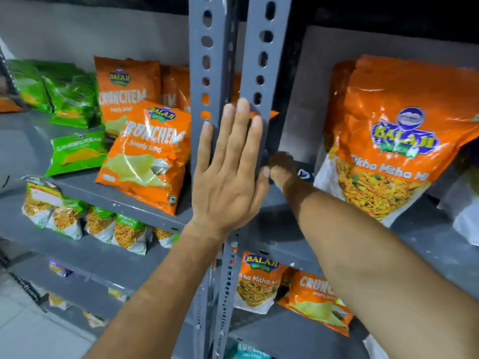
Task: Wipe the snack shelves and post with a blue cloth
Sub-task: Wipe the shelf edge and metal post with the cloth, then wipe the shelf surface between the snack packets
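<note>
The left hand (228, 167) lies flat, fingers extended together, against the grey perforated steel post (248, 73) between two snack shelves. Behind the post, the shadowed right hand (281, 168) reaches onto the grey metal shelf (298, 226); its grip cannot be told. A blue-and-white scrap beside it, near the large orange Tikha Mitha packet (394, 141), is possibly the blue cloth (303, 174).

post (255, 73): grey, slotted, upright | shelves (124, 200): grey, stocked | blue cloth (303, 174): mostly hidden behind post
</note>
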A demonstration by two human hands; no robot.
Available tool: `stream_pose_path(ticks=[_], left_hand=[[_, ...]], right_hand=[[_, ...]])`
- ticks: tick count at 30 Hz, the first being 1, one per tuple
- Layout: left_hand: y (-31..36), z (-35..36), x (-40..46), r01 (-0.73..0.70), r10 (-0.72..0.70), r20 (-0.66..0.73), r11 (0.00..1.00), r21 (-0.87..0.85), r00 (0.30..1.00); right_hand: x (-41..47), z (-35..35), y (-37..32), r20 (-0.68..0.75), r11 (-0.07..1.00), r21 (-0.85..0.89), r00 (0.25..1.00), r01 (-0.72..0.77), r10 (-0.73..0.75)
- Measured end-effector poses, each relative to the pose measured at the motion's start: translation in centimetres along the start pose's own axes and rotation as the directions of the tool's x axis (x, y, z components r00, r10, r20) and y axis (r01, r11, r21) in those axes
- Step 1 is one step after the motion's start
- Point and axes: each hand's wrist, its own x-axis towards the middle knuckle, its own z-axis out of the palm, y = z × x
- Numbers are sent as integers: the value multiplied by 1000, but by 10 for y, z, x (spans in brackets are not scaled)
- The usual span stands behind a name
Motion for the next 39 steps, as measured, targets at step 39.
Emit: stream_pose_path(ticks=[39], left_hand=[[161, -9, -57, 231, -237, 860, 962, 144, 452]], right_hand=[[-287, -112, 246, -70, 941, 43, 940, 337, -333]])
